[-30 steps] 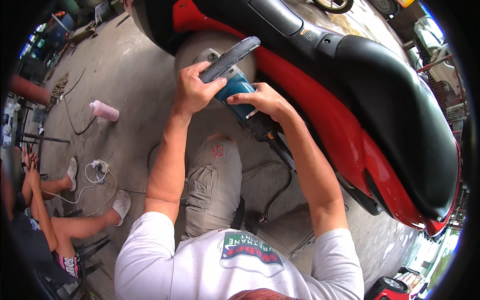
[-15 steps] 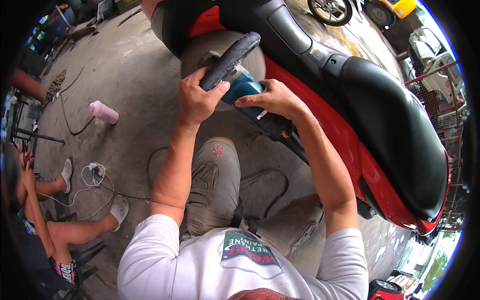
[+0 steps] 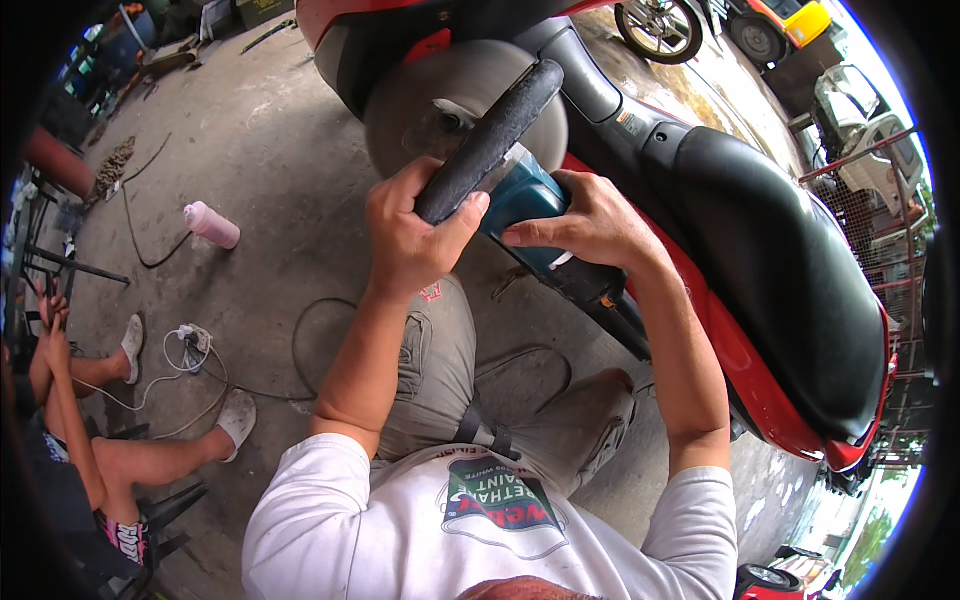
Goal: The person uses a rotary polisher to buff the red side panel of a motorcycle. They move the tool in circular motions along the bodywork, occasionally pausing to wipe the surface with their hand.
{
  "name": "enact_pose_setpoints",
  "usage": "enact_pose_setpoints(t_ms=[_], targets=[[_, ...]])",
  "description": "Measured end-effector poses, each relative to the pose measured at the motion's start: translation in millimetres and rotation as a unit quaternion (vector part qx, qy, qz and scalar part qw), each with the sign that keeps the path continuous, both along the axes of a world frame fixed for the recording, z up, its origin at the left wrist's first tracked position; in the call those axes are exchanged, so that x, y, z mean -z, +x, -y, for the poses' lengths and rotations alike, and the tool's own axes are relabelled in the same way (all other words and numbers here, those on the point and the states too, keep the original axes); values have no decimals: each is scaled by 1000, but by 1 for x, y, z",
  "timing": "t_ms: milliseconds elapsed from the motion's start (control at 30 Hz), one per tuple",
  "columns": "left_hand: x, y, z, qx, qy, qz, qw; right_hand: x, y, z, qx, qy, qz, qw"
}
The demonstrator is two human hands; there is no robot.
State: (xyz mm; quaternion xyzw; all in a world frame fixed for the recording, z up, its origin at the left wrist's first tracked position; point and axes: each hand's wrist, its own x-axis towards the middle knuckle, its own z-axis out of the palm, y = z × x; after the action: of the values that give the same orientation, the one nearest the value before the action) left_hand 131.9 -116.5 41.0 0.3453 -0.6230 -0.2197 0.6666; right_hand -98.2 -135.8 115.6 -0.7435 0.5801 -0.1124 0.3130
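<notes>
A teal and black power polisher [image 3: 524,200] is between my two hands, its round pad [image 3: 400,120] blurred as if spinning. My left hand [image 3: 420,225] is wrapped round the lower end of its thick black bar handle [image 3: 505,135]. Over the teal housing lies my right hand [image 3: 598,225], its thumb across the near face and its fingers partly hidden behind. The pad is up against the front part of a red and black motor scooter [image 3: 690,265]; whether it touches the panel is hidden.
A pink bottle [image 3: 212,226] stands on the concrete floor to the left. Beside a seated person's legs [image 3: 165,455] lies a white extension cord with plugs [image 3: 190,345]. A black cable [image 3: 300,345] curls around my knee. The scooter's long black seat [image 3: 790,270] fills the right side.
Both hands and the polisher have shifted slightly right and towards me. The pad shows larger and more of its face is visible. My grip stays the same.
</notes>
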Motion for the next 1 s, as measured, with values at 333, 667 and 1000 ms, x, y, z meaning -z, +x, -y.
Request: enact_pose_setpoints(t_ms=[333,667,1000], targets=[[5,3,-12,-13,-2,6,1000,-6,3,-10,-15,-38,3,999],[54,4,47,25,51,-50,997,39,10,39,63,25,-62,996],[54,26,35,2,62,-10,998,43,29,30,46,34,-67,996]])
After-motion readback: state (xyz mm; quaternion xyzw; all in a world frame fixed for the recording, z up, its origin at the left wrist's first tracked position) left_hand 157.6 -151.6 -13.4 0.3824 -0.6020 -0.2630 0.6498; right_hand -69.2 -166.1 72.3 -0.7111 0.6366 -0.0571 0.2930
